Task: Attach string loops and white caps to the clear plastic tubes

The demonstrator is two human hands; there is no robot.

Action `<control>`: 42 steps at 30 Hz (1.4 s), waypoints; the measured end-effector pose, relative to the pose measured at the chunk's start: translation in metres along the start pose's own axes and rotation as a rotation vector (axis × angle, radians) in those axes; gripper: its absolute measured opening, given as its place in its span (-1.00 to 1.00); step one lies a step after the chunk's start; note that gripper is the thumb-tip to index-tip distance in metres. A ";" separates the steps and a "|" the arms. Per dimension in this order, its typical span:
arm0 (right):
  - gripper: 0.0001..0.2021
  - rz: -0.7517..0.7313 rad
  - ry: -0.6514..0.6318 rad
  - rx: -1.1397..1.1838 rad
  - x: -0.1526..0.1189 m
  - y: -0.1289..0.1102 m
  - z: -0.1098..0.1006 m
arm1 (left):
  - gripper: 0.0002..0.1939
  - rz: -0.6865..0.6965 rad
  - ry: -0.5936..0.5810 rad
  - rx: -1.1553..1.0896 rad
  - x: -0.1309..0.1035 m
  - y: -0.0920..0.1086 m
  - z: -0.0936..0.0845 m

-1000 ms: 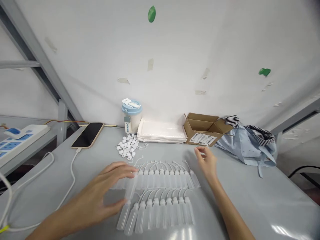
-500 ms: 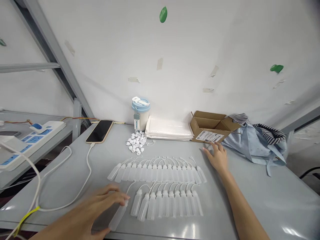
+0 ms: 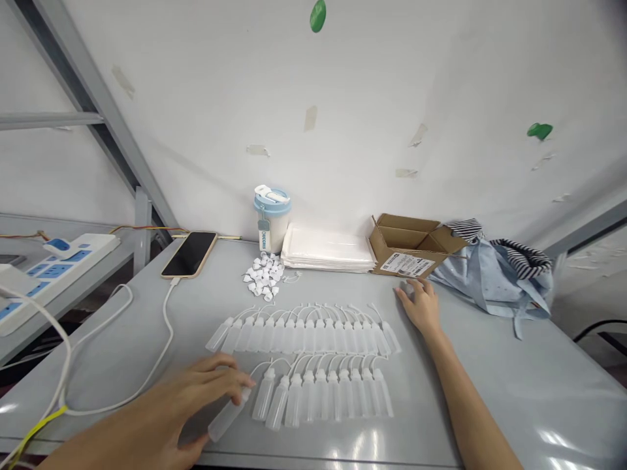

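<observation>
Plastic, see-through, and long, the small bottle is in the left hand, just left of the near row of bottles. It lies on a slant: its bottom points left and toward the person, and its neck points right and away. The left hand is part open, with fingers at the neck and the thumb by the bottom end. The right hand is much farther away, by the brown box. Its fingers bend a little, and I cannot tell if it holds anything.
</observation>
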State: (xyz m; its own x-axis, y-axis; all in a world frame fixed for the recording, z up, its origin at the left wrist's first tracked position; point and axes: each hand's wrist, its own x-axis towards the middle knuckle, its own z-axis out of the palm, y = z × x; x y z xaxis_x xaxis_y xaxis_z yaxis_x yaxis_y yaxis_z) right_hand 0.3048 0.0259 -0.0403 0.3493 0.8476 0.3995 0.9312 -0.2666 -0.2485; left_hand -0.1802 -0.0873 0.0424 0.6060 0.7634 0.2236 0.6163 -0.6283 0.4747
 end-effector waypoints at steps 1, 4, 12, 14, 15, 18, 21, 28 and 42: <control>-0.59 0.006 0.002 -0.001 -0.001 0.000 0.000 | -0.40 0.031 -0.121 -0.015 0.001 -0.001 0.000; -0.59 0.019 0.003 -0.001 -0.002 -0.002 0.001 | -0.37 0.050 -0.219 -0.039 0.004 -0.006 0.000; -0.60 0.063 0.006 0.008 -0.001 -0.001 -0.001 | -0.42 0.035 -0.196 -0.037 0.007 -0.009 0.007; -0.60 0.069 -0.002 0.008 -0.001 0.000 -0.001 | -0.44 0.018 -0.198 -0.037 0.007 -0.009 0.010; -0.59 0.071 -0.007 0.008 -0.002 0.000 -0.001 | -0.44 0.010 -0.202 -0.033 0.007 -0.009 0.012; -0.60 0.071 -0.021 0.012 -0.003 -0.002 -0.001 | -0.45 -0.015 -0.217 -0.024 0.005 -0.010 0.015; -0.61 0.070 -0.025 0.023 -0.004 -0.005 -0.002 | -0.47 -0.021 -0.211 -0.018 0.005 -0.012 0.017; -0.65 0.041 -0.017 0.117 -0.002 -0.009 -0.010 | -0.59 -0.042 -0.141 -0.093 0.017 -0.009 0.019; -0.80 0.064 0.066 0.570 -0.015 -0.050 -0.033 | -0.82 -0.091 -0.005 -0.044 0.085 -0.010 -0.005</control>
State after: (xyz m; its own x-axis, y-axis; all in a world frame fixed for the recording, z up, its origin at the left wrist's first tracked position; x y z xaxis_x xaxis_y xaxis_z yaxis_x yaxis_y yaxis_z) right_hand 0.2565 0.0117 -0.0045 0.4261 0.8025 0.4176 0.7110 -0.0116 -0.7031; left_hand -0.1378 -0.0155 0.0603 0.5515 0.8159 0.1737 0.6461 -0.5495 0.5297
